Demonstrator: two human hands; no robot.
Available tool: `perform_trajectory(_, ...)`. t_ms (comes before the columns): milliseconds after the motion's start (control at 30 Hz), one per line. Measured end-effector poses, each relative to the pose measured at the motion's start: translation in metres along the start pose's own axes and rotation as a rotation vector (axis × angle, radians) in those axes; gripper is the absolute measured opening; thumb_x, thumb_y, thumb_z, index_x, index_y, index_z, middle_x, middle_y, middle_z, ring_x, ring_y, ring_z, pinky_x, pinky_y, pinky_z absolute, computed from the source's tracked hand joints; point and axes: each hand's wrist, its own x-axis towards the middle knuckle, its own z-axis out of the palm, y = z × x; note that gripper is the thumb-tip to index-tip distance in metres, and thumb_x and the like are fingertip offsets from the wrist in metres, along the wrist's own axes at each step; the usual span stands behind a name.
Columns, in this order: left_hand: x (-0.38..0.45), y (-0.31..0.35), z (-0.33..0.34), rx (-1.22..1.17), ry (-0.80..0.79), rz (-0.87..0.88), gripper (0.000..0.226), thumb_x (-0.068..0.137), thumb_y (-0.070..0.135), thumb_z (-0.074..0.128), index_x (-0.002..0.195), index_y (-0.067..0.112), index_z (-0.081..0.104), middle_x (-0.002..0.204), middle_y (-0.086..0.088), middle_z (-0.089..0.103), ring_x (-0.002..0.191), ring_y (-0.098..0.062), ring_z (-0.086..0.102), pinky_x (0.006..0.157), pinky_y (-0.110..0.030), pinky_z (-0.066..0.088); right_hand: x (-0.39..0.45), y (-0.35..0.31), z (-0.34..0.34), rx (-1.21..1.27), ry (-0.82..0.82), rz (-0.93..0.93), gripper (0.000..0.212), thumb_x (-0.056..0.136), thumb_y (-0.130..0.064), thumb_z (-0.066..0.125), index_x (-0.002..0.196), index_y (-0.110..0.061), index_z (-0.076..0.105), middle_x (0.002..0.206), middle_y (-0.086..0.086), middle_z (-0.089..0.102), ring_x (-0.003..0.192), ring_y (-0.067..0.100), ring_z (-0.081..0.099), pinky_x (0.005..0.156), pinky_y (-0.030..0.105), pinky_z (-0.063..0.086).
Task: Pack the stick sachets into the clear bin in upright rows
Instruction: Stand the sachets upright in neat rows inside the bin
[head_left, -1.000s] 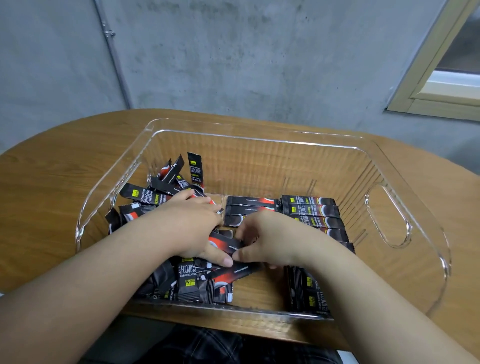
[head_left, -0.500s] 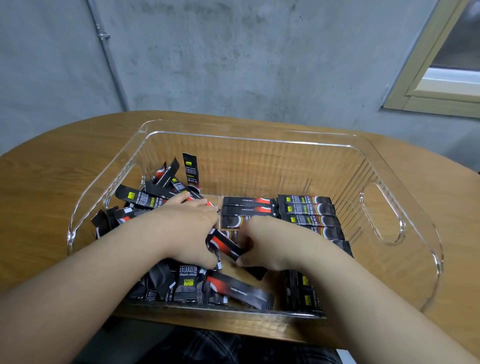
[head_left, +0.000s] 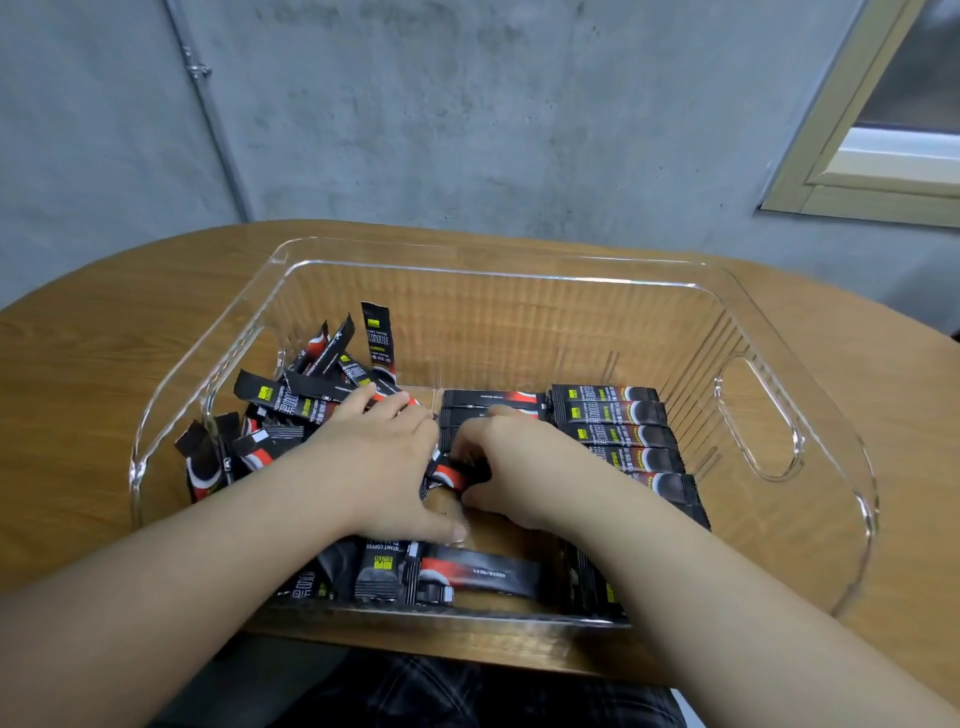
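A clear plastic bin (head_left: 779, 545) stands on the wooden table (head_left: 104, 364). Black and red stick sachets lie in a loose heap (head_left: 291, 405) on its left side. A tidy row of sachets (head_left: 618, 431) is lined up at the right, with a shorter row (head_left: 488, 402) beside it. Both hands are inside the bin at its middle. My right hand (head_left: 519, 467) grips one black and red sachet (head_left: 452, 474) between curled fingers and thumb. My left hand (head_left: 379, 462) lies over the heap with its fingers spread and its thumb near that sachet.
More sachets (head_left: 467, 571) lie flat along the bin's near wall. The bin has a cut-out handle (head_left: 758, 421) in its right wall. A grey concrete wall stands behind the table and a window frame (head_left: 857, 156) is at the upper right.
Both hands have shifted slightly toward the back of the bin. The sachet that both thumbs pinched near the front is now held by my right hand next to the short row.
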Motion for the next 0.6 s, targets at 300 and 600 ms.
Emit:
perform_trajectory(300, 0.0031, -0.0025, -0.003, 0.008, -0.022, 0.01, 0.08, 0.082, 0.056, 0.05, 0.145, 0.014, 0.024, 0.157, 0.0, 0.014, 0.147, -0.015, -0.002, 0.119, -0.043, -0.005, 0.0031, 0.0021, 0.0094, 0.004, 0.058, -0.044, 0.023, 0.088, -0.018, 0.059, 0.11, -0.017, 0.059, 0.112, 0.005, 0.05, 0.1, 0.028, 0.057, 0.086, 0.037, 0.047)
perform_trajectory(600, 0.0046, -0.0078, -0.0028, 0.042, -0.08, 0.005, 0.073, 0.083, 0.038, 0.057, 0.142, 0.014, 0.021, 0.158, -0.001, 0.01, 0.147, -0.015, -0.006, 0.119, -0.042, -0.005, 0.004, 0.0031, 0.0112, 0.018, 0.08, -0.019, 0.022, 0.088, -0.023, 0.061, 0.107, -0.013, 0.059, 0.113, 0.009, 0.053, 0.102, 0.03, 0.056, 0.087, 0.035, 0.046)
